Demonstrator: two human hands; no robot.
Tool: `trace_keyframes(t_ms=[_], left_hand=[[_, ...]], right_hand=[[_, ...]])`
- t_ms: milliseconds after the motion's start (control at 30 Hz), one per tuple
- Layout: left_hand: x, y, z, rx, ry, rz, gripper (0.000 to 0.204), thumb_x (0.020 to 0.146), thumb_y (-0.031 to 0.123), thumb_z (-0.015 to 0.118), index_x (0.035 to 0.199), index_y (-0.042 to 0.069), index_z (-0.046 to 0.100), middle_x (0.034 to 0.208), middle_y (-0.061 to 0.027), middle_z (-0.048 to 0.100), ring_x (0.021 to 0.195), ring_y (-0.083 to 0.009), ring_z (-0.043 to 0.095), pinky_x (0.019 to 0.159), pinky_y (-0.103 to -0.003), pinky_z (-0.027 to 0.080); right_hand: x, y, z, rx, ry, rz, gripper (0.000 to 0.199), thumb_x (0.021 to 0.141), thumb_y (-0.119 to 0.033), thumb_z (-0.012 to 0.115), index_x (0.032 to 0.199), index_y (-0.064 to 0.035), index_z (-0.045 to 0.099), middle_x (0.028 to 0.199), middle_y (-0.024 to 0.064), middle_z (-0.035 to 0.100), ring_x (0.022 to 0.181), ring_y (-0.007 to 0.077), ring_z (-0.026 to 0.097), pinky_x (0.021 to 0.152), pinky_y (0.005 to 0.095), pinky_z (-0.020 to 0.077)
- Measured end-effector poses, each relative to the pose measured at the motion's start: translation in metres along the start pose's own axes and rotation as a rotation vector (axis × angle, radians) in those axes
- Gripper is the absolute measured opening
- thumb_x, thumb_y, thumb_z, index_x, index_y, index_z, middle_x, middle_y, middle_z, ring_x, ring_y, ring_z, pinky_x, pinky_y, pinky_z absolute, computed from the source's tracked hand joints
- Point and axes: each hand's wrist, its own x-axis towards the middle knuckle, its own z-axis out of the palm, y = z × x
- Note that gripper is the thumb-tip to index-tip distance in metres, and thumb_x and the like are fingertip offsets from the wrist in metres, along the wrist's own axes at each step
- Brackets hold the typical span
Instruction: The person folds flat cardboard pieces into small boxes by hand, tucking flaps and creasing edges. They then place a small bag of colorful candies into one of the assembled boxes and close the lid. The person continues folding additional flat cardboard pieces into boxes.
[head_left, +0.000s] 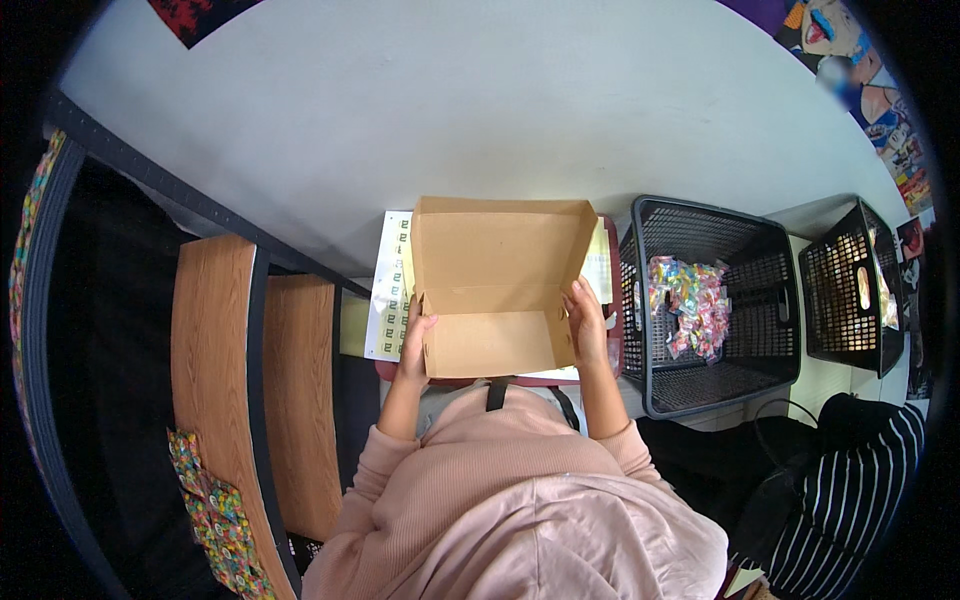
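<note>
Cardboard box (495,300), lid up, sits at the tabletop's near edge; left hand (413,345) and right hand (586,322) grasp its side walls, beside a black basket (715,385) of sweets.

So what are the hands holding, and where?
Both hold the open cardboard box: the left hand grips its left side wall, the right hand its right side wall.

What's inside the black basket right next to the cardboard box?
The black basket holds a loose heap of small colourful packets toward its left side; the rest shows bare mesh bottom. Whatever lies beneath the heap is covered, so nothing can be said of it.
</note>
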Motion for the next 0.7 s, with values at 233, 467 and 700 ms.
trace_keyframes(t_ms=[233,467,700], left_hand=[[-0.014,0.0,-0.035,-0.103,-0.128,-0.147,0.057,0.077,0.028,0.043,0.126,0.002,0.027,0.119,-0.0117,0.041,0.11,-0.0204,0.039,0.091,-0.033,0.032],[-0.014,-0.008,-0.037,-0.135,0.03,-0.027,0.05,0.089,0.038,0.029,0.125,0.004,0.031,0.12,-0.0091,0.042,0.11,-0.0176,0.039,0.09,-0.031,0.033],[-0.021,-0.019,-0.043,-0.004,0.159,0.002,0.047,0.091,0.037,0.023,0.121,0.002,0.036,0.118,-0.0089,0.043,0.105,-0.0151,0.043,0.086,-0.027,0.036]], right_hand=[[-0.003,0.007,0.008,-0.234,0.092,0.125,0.033,0.086,-0.024,0.044,0.107,0.002,0.048,0.098,0.0063,0.054,0.09,0.0133,0.05,0.077,0.0247,0.0401],[-0.003,0.025,0.003,-0.284,0.12,0.253,0.041,0.088,-0.031,0.04,0.11,0.0029,0.048,0.098,0.0082,0.055,0.088,0.0164,0.05,0.08,0.0281,0.0396],[0.0,0.053,-0.01,-0.115,-0.001,0.288,0.055,0.087,-0.041,0.035,0.117,0.0051,0.041,0.121,0.0159,0.041,0.112,0.0273,0.038,0.093,0.0354,0.0311]])
